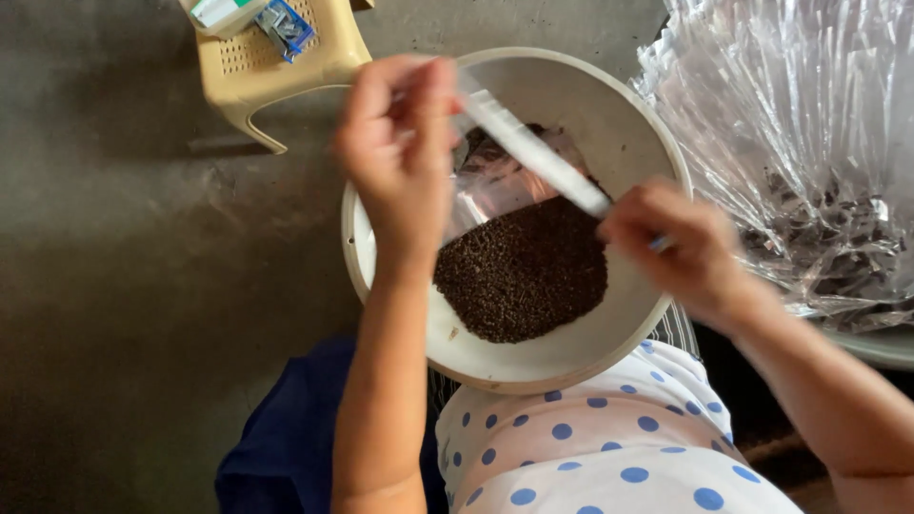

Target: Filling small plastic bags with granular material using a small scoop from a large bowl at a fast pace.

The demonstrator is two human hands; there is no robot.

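Much of the small clear bag [509, 181] is hard to read: it is see-through, blurred, and its left edge is hidden behind the left hand [400, 157]. Only its white strip along the top edge shows plainly, running as a slanted line from about ten o'clock to four o'clock across the bowl [571, 357]. The right hand's [681, 247] fingertips are blurred too, so the exact pinch cannot be made out, though its fingers are closed together on the lower end of that strip. The left hand, back toward the camera, has its fingers bunched and clamped on the strip's upper end.

Both forearms rise from the bottom edge, the left one nearly straight up at six o'clock, the right one coming in from five o'clock and cut off at the frame's corner. The bag hangs between the two hands just above the heap of dark seeds [524, 271], which lies in the middle of the one round cream bowl resting on the person's lap, on white cloth with blue dots [609, 447].

At two o'clock lies a large crumpled heap of clear plastic bags [790, 124], cut off by the right edge; their number cannot be counted. At eleven o'clock stands one yellowish plastic stool [276, 67], cropped by the top edge, carrying two small packets [276, 24], hard to identify. The grey floor [124, 286] fills the left side.
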